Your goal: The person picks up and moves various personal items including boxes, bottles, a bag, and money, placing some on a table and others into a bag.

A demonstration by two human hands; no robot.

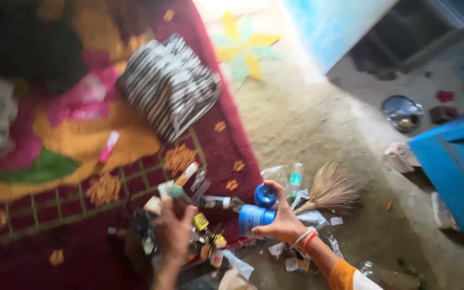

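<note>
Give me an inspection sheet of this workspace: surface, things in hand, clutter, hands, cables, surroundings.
Surface: maroon patterned blanket beside a sandy floor.
Things in hand: blue jar gripped in the right hand, with a blue lid just above it; small tubes and sachets at the left hand.
Clutter: heap of small bottles and packets, grass broom, torn wrappers, striped black-and-white bag.
Hands: right shut on the jar; left raised with fingers spread, image blurred.
Cables: nothing seen.
Surroundings: blue box, metal plate, yellow floor drawing.
</note>
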